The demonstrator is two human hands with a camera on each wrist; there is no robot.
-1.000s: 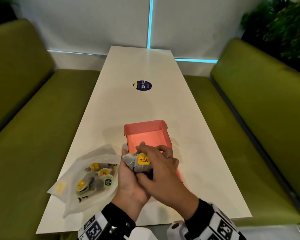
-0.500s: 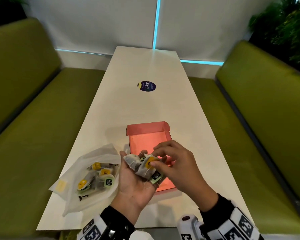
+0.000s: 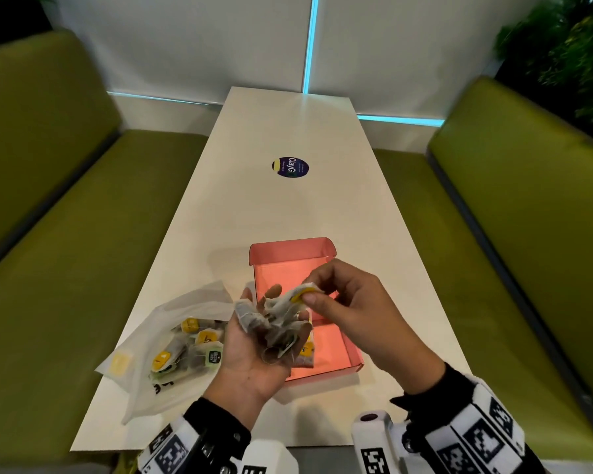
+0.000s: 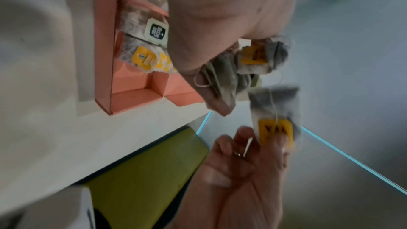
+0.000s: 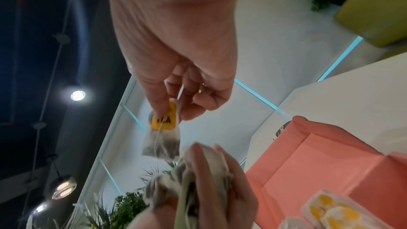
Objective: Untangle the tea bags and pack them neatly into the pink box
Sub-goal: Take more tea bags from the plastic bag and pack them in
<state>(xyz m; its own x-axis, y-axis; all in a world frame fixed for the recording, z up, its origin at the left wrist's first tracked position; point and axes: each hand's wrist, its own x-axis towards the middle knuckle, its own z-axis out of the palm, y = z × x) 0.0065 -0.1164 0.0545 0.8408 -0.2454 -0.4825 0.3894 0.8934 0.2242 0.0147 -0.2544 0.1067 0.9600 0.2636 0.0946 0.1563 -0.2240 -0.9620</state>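
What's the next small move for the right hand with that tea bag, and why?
Probably keep lifting it away until its string slips free. The right hand pinches one yellow-tagged tea bag just above the clump in the left hand, with the pink box right below.

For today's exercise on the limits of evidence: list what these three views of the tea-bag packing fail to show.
- Number of tea bags in the left hand: bunched together, blurred in both wrist views.
- How many tea bags lie in the pink box: the hands cover it in the head view; the left wrist view shows one end only.
- Contents of the plastic bag: frosted and overlapping.
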